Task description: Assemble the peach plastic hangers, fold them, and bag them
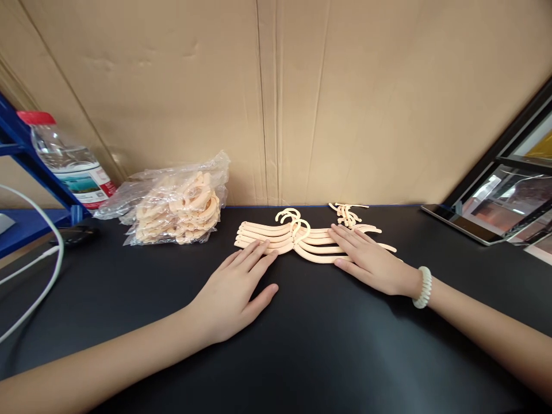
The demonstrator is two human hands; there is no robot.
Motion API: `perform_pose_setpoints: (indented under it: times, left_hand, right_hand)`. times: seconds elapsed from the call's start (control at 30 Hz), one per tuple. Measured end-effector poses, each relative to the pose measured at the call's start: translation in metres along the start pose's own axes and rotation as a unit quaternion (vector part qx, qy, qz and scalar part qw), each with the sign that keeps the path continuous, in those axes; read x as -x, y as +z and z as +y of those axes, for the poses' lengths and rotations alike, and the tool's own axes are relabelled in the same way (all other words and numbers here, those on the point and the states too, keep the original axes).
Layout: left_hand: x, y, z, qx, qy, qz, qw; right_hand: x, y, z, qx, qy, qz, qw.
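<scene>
A row of several peach plastic hangers (302, 238) lies flat on the black table (302, 345), hooks pointing to the back. My left hand (235, 290) lies flat and open, fingertips touching the hangers' left ends. My right hand (371, 261) rests flat and open on their right arms, with a white coil band on its wrist. A small heap of loose peach hanger parts (347, 214) lies just behind my right hand.
A clear plastic bag of more peach hangers (181, 207) sits at the back left. A water bottle (71, 161) stands on a blue rack (26, 167). A white cable (47, 270) curves at left. A tablet (470, 221) leans at right. A cardboard wall (276, 98) stands behind.
</scene>
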State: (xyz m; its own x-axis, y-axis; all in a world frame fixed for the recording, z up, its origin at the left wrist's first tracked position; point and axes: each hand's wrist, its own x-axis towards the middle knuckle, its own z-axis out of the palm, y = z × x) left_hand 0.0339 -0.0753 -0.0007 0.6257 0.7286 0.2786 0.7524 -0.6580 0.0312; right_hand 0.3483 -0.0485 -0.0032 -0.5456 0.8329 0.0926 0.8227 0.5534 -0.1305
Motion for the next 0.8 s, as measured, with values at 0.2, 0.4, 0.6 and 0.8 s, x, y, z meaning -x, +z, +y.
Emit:
perform_pose_setpoints:
  times: [0.2, 0.4, 0.6, 0.8]
  left_hand:
    - [-0.001, 0.002, -0.002, 0.006, 0.0, -0.003, 1.0]
    - [-0.003, -0.001, 0.0, 0.002, -0.01, -0.036, 0.999]
    - [-0.002, -0.002, 0.0, 0.009, -0.01, -0.048, 0.999]
    - [0.0, -0.003, 0.002, 0.008, -0.008, -0.032, 0.999]
  right_hand:
    - [-0.009, 0.004, 0.013, -0.002, -0.017, 0.02, 1.0]
    - [-0.011, 0.002, 0.014, 0.016, -0.009, -0.001, 1.0]
    - [-0.007, 0.002, 0.01, 0.036, -0.018, 0.062, 0.997]
    - [-0.001, 0.0, -0.004, 0.034, -0.057, 0.113, 0.991]
